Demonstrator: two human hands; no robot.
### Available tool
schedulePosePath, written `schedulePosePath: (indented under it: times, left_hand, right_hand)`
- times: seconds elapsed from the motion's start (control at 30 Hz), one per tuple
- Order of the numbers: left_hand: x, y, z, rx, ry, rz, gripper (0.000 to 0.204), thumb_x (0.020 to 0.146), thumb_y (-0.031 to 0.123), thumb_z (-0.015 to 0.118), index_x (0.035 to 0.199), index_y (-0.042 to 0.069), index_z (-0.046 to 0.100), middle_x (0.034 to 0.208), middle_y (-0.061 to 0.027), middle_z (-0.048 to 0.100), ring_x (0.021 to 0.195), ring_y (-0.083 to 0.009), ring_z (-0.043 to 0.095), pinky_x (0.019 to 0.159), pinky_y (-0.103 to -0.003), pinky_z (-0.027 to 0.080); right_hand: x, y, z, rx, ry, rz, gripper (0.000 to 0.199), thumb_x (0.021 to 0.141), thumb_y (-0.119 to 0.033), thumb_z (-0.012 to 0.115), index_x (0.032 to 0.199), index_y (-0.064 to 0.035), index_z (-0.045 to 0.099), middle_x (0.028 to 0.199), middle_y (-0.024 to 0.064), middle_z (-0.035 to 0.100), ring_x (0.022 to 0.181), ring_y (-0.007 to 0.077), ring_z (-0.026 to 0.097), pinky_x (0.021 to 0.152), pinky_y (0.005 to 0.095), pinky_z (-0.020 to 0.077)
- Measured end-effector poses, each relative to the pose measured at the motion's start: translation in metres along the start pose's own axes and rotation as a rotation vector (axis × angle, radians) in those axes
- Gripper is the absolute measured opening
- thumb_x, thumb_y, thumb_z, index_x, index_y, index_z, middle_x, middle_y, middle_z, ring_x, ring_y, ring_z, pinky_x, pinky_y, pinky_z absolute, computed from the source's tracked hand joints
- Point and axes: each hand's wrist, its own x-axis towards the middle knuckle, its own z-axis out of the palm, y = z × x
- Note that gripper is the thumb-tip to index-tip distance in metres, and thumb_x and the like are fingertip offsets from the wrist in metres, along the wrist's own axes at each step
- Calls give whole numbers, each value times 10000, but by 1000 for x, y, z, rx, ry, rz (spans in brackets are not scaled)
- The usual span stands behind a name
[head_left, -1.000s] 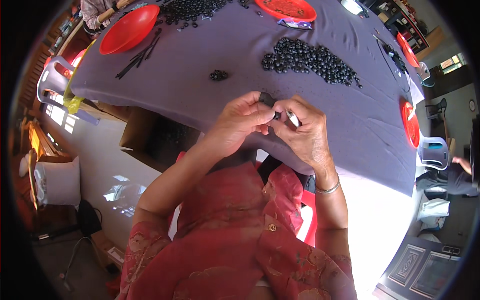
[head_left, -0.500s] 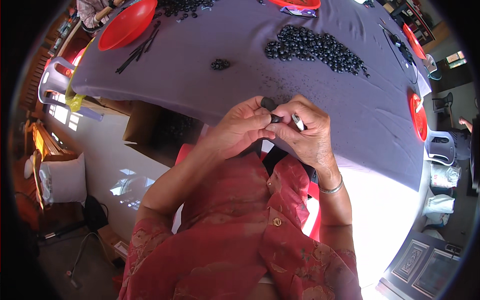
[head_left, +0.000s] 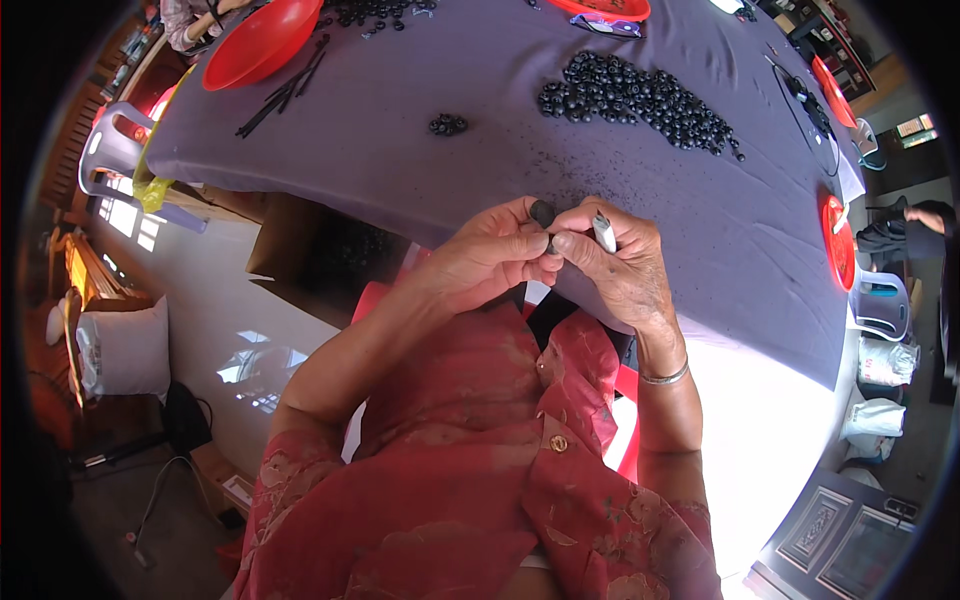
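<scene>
Both hands meet above the table's near edge. My left hand (head_left: pixel 497 245) is closed, pinching a small black piece (head_left: pixel 553 243) between thumb and fingers; most of it is hidden. A black cap-like cover (head_left: pixel 542 213) sits at the tip of my left index finger. My right hand (head_left: pixel 622 258) is closed too, its thumb tip against the same black piece. Within its curled fingers lies a small whitish tool (head_left: pixel 604 232), its working end hard to make out. Beyond the hands, a large pile of shiny round black pieces (head_left: pixel 630 98) and a small cluster of them (head_left: pixel 448 125) lie on the cloth.
A purple-grey cloth (head_left: pixel 370 150) covers the table, with dark crumbs (head_left: pixel 585 180) beyond my hands. Thin black strips (head_left: pixel 285 90) lie beside a red basin (head_left: pixel 262 45). Below the left table edge stands an open cardboard box (head_left: pixel 300 260). Another person's arm (head_left: pixel 205 22) shows far left.
My right hand has turned slightly, and the whitish tool now points more upward. The fingertips have drawn closer over the black piece, covering more of it. The view has shifted a little.
</scene>
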Motion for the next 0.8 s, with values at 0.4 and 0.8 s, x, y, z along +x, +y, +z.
schedulePosePath:
  times: [0.4, 0.8]
  left_hand:
    - [-3, 11, 5, 20, -25, 151, 168, 876, 84, 622, 1011, 104, 523, 893, -7, 563, 827, -127, 524, 759, -280, 455]
    - [-3, 14, 3, 74, -20, 153, 217, 860, 39, 616, 1039, 81, 500, 982, -5, 571, 883, -98, 559, 746, -238, 446]
  right_hand:
    - [-6, -13, -9, -720, -9, -196, 133, 848, -135, 550, 880, -16, 601, 690, 89, 554, 597, 183, 546, 577, 289, 447]
    - [-1, -7, -5, -964, -48, -378, 93, 773, -117, 654, 800, -42, 608, 697, 73, 604, 595, 259, 583, 535, 348, 468]
